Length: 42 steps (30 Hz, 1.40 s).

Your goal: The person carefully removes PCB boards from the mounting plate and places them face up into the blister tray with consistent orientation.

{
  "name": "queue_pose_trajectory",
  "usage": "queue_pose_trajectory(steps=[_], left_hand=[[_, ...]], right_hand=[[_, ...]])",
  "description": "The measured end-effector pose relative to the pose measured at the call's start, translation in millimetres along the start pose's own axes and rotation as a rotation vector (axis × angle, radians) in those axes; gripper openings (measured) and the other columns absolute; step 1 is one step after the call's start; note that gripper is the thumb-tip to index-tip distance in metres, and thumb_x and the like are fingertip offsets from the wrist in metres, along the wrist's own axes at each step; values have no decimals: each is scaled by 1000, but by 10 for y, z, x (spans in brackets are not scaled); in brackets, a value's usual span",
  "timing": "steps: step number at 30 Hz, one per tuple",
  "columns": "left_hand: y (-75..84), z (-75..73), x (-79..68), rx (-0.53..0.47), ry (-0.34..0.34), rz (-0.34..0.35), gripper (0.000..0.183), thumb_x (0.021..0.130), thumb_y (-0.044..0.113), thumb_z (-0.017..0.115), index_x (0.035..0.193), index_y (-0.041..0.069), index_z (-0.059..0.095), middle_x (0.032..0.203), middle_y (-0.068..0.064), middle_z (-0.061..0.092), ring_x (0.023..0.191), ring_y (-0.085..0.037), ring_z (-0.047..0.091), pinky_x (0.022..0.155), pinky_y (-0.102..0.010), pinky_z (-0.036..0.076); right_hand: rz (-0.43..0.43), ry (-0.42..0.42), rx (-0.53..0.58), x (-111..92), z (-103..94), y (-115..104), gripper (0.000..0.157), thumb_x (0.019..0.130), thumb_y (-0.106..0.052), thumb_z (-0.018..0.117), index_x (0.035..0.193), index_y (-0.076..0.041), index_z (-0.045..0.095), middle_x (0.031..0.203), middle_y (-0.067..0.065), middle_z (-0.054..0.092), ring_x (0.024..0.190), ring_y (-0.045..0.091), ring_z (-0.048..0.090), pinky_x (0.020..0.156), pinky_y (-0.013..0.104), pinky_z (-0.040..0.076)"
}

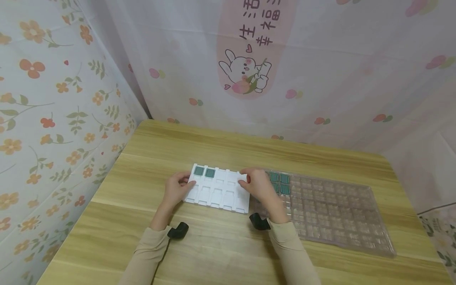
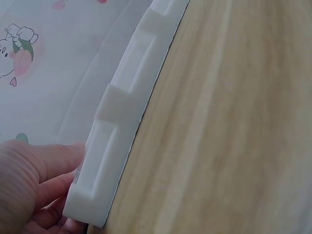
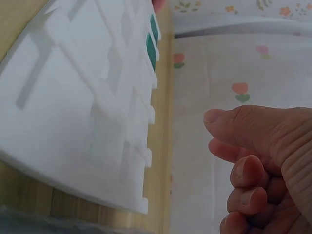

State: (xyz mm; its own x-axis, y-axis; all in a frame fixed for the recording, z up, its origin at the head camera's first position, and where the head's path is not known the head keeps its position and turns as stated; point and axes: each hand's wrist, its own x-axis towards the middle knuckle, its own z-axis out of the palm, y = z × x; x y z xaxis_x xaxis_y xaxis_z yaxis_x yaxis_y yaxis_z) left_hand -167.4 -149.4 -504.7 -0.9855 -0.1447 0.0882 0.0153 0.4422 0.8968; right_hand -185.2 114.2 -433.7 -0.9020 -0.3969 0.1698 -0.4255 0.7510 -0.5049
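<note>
A white plastic tray [image 1: 218, 190] with shallow pockets lies mid-table, with two small green squares [image 1: 210, 173] in its far left pockets. My left hand [image 1: 177, 189] grips the tray's left end; in the left wrist view the thumb [image 2: 61, 161] rests against the edge and the other fingers curl below. My right hand [image 1: 258, 183] hovers by the tray's far right corner. In the right wrist view, this hand [image 3: 265, 161] is apart from the tray, its fingers loosely curled, thumb and index fingertip separated, with nothing visible between them.
To the right, a clear plastic tray [image 1: 342, 213] with many pockets holds several green squares [image 1: 284, 179] near its far left corner, partly behind my right hand. Black wrist-worn devices [image 1: 178, 230] sit at both cuffs. Printed curtains [image 1: 185, 59] border the wooden table [image 1: 199, 253].
</note>
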Motion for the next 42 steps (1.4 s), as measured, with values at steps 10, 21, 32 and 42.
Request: queue_pose_trajectory(steps=[10,21,32,42], left_hand=[[-21,-24,-18,-4,-1,5,32,79,0,71,109,-9,64,95,-21,64,83,-28,60,69,-26,52],[-56,-19,-13,-8,11,12,32,78,-1,72,108,-9,65,93,-21,64,82,-27,60,68,-24,51],[-57,-18,-5,-12,1,14,31,79,1,71,109,-8,65,94,-20,64,83,-27,60,69,-24,50],[-35,-16,8,2,10,28,32,78,0,72,108,-9,65,92,-21,64,82,-27,60,69,-27,52]], right_hand=[[-18,0,26,116,99,-112,24,81,-7,71,102,4,68,57,0,42,49,9,32,45,21,27],[-25,-26,-20,250,192,-186,25,81,-10,71,103,2,69,57,-1,45,50,10,36,45,20,28],[5,-64,-36,366,261,-235,27,82,-12,71,106,1,68,59,-1,47,51,9,38,45,20,29],[8,-107,-18,469,344,-267,27,83,-10,70,106,3,67,58,0,46,52,10,38,46,20,30]])
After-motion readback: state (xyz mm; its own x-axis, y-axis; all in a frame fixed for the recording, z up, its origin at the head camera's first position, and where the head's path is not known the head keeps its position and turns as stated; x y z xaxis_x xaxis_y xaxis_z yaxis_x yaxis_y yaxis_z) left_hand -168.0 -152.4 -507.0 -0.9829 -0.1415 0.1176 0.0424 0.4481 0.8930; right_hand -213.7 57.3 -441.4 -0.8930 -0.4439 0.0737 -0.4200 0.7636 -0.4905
